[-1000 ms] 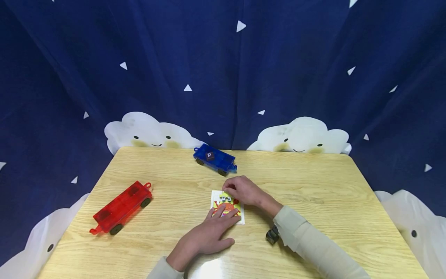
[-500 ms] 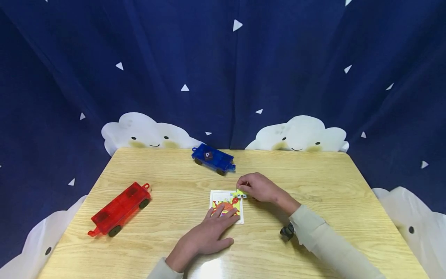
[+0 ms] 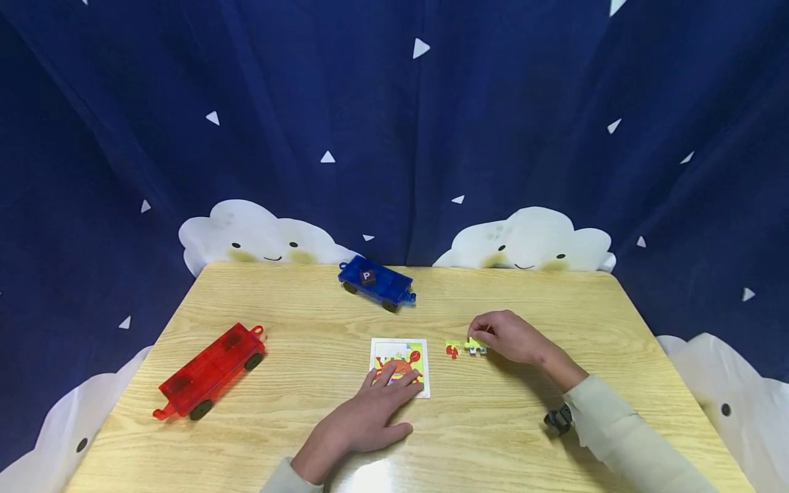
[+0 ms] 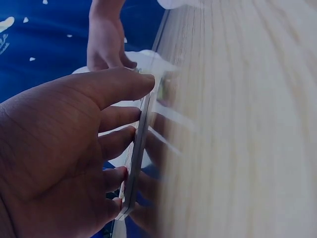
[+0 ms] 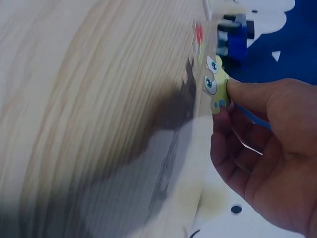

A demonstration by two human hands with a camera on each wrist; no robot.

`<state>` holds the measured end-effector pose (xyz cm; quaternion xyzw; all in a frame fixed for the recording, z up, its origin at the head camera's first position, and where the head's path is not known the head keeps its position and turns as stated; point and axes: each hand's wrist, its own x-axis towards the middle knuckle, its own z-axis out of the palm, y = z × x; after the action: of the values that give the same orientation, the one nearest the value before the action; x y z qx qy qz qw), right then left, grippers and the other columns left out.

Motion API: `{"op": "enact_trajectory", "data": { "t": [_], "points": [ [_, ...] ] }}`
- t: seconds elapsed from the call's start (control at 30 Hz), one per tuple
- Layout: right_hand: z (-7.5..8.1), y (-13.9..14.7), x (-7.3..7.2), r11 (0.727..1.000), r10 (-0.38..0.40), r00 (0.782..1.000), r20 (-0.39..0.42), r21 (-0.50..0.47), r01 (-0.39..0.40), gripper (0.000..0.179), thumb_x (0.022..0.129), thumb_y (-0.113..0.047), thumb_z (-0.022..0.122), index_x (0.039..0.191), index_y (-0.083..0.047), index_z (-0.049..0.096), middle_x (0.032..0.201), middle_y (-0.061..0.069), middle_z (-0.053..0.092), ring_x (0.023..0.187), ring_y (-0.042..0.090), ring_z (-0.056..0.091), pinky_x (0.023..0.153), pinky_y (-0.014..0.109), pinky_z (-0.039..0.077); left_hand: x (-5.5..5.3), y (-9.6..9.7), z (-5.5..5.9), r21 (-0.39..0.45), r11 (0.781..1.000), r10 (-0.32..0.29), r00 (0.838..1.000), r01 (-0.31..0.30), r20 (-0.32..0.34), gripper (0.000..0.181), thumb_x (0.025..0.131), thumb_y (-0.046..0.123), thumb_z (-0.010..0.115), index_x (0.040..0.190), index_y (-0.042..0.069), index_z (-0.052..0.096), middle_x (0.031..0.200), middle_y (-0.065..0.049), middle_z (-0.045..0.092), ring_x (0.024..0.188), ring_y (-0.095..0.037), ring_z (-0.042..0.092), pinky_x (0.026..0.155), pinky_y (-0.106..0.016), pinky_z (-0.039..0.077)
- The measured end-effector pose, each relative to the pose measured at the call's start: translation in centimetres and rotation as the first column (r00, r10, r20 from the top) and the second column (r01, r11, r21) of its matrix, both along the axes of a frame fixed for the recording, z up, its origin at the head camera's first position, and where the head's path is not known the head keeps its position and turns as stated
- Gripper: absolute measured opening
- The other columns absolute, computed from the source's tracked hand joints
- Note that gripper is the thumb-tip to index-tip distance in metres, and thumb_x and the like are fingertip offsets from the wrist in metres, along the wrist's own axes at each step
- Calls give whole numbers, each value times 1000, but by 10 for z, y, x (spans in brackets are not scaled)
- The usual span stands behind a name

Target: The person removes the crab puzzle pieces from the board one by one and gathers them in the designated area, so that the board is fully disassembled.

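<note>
My left hand (image 3: 364, 415) lies with straight, spread fingers over the lower part of a small square crab jigsaw puzzle (image 3: 374, 352) with a white frame. In the left wrist view its fingertips (image 4: 119, 116) touch the puzzle's thin edge. A white gap shows in the upper left of the picture. To the right, my right hand (image 3: 514, 337) pinches a yellow puzzle piece (image 3: 474, 346) between thumb and forefinger. Cartoon eyes are printed on that piece (image 5: 212, 82), seen in the right wrist view. Just left of it, another puzzle piece (image 3: 453, 350) with a red claw lies on the table.
A blue toy wagon (image 3: 376, 281) stands near the table's far edge, bearing a dark tile (image 3: 367, 276) marked P. On the left stands a red toy wagon (image 3: 209, 370). A dark blue curtain (image 3: 394, 137) with white clouds hangs behind the wooden table (image 3: 308, 308).
My right hand has carried the eye piece from the puzzle's top edge to the right. The claw piece on the table has come into view. My left hand has stayed put.
</note>
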<state>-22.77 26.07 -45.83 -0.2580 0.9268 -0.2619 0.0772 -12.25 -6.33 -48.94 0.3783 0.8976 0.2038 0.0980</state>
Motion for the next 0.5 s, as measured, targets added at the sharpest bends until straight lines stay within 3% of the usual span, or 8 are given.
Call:
{"op": "enact_trajectory", "data": {
  "t": [0.5],
  "points": [
    [-8, 32, 1, 1000, -21, 1000, 18, 21, 20, 12, 103, -13, 64, 99, -12, 75, 90, -8, 69, 79, 8, 58, 73, 35, 50, 1, 0, 0, -4, 1000, -3, 1000, 3, -13, 63, 98, 33, 63, 156, 14, 46, 164, -4, 37, 153, -37, 21, 119, -60, 20]
  ]
}}
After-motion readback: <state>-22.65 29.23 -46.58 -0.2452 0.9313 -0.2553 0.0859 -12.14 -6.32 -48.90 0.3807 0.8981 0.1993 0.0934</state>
